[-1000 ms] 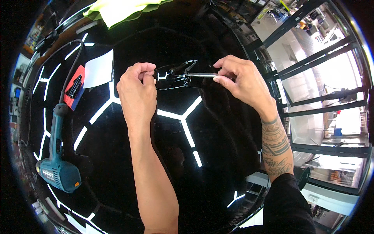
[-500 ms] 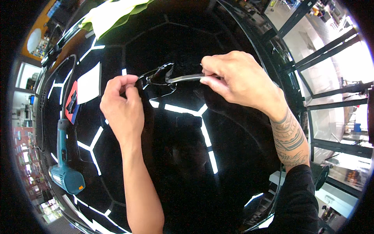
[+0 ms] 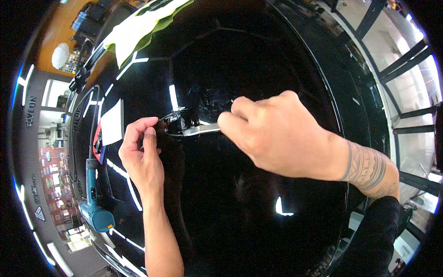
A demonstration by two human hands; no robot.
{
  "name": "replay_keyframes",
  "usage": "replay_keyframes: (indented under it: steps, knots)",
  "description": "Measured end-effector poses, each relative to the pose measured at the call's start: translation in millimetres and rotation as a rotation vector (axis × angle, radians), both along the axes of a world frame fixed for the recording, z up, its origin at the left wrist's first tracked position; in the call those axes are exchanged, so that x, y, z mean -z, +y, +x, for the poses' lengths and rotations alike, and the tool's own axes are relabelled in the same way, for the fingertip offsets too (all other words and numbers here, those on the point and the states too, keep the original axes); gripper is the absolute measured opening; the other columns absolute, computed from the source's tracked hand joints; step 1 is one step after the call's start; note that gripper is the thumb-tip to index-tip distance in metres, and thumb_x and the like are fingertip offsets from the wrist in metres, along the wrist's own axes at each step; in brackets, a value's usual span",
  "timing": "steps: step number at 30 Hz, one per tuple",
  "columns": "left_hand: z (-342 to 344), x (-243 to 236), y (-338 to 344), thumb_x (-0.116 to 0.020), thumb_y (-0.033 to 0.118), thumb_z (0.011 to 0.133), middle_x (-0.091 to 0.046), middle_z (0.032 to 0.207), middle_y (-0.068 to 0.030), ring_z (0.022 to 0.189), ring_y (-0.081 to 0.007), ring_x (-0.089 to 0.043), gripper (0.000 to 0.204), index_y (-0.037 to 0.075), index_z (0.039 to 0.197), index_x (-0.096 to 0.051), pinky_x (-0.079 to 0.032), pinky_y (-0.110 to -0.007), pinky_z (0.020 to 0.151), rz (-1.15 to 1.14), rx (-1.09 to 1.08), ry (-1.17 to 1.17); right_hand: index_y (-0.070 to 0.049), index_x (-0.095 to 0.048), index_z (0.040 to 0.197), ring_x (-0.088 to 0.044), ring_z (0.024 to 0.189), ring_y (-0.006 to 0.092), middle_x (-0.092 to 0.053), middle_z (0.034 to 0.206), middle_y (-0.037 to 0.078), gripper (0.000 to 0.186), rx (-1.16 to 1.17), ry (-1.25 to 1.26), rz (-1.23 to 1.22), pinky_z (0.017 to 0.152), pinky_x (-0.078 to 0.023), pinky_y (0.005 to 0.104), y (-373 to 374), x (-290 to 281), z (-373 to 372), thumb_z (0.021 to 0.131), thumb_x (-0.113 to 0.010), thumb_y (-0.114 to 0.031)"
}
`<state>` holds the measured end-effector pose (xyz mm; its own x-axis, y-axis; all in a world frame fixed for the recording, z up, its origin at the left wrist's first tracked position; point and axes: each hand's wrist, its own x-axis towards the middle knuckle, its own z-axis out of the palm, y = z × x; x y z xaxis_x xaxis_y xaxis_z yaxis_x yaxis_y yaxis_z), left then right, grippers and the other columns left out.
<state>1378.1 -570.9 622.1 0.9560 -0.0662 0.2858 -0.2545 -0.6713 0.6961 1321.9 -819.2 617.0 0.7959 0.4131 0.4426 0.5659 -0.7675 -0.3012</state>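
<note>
Shop wall (image 3: pixel 30 147): dark grey and curved by the lens at far left, with windows and crowded shelves (image 3: pixel 55 171) beside it.
Power tool (image 3: pixel 96 205): teal, lying on its side, its handle toward the top and a dark cable (image 3: pixel 91 147) running up from it.
Card (image 3: pixel 98 141): red and blue, mostly hidden behind the white sheet (image 3: pixel 113 123) just beside it.
Cloth (image 3: pixel 147 33): bright yellow-green, draped at the upper edge.
Left hand (image 3: pixel 142 150): thumb and forefinger near each other, the forefinger's tip at the film's left edge; I cannot tell whether they pinch it.
Film piece (image 3: pixel 180 122): small, glossy and dark, above the middle between both hands.
Black panel (image 3: pixel 221 207): shiny, spread beneath the hands, carrying bright light reflections.
Metal strip (image 3: pixel 203 129): slim and pale, its left end reaching the film piece.
Right hand (image 3: pixel 279 134): fingers curled together, clamped on the strip's right end.
Forearm (image 3: pixel 370 170): tattooed, running into a black sleeve (image 3: pixel 369 235).
Windows (image 3: pixel 406 78): bright, dark-framed, at far right.
</note>
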Motion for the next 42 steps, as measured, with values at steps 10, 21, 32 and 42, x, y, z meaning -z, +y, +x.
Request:
replay_keyframes:
  steps: [10, 21, 32, 42]
  knots:
    - [-3, -2, -6, -0.057, 0.004, 0.094, -0.065, 0.107, -0.0019, 0.066, -0.0014, -0.042, 0.017, 0.004, 0.105, -0.071, -0.029, -0.018, 0.054, -0.043, 0.132, 0.004, -0.001, -0.056, 0.074, -0.056, 0.043, 0.0084, -0.058, 0.065, 0.011, 0.020, -0.048, -0.069, 0.103, 0.037, -0.038, 0.0213, -4, 3, -1, 0.090, -0.062, -0.013]
    - [-5, -7, -6, -0.066, 0.007, 0.079, -0.058, 0.128, -0.0135, 0.108, -0.0169, -0.054, 0.041, 0.000, 0.119, -0.058, -0.041, -0.029, 0.089, 0.110, 0.353, 0.042, -0.009, -0.067, 0.066, -0.065, 0.057, 0.0175, -0.064, 0.064, 0.004, 0.012, -0.009, -0.138, 0.151, 0.048, -0.044, 0.0309, -1, 15, -2, 0.075, -0.067, -0.017]
    - [-15, -4, -8, -0.065, 0.006, 0.084, -0.057, 0.131, -0.0110, 0.099, -0.0126, -0.056, 0.037, 0.000, 0.120, -0.058, -0.043, -0.029, 0.091, 0.015, 0.287, 0.078, -0.013, -0.076, 0.073, -0.071, 0.070, 0.0195, -0.070, 0.072, 0.003, 0.011, -0.023, -0.226, 0.256, 0.056, -0.053, 0.0338, -1, 26, 0, 0.073, -0.070, -0.021]
    - [-13, -4, -8, -0.070, 0.011, 0.083, -0.059, 0.128, -0.0087, 0.091, -0.0095, -0.053, 0.040, 0.001, 0.120, -0.059, -0.043, -0.026, 0.083, 0.042, 0.289, 0.052, -0.014, -0.078, 0.081, -0.072, 0.073, 0.0200, -0.072, 0.079, 0.005, 0.011, 0.000, -0.340, 0.238, 0.061, -0.055, 0.0336, -7, 28, 5, 0.078, -0.069, -0.021]
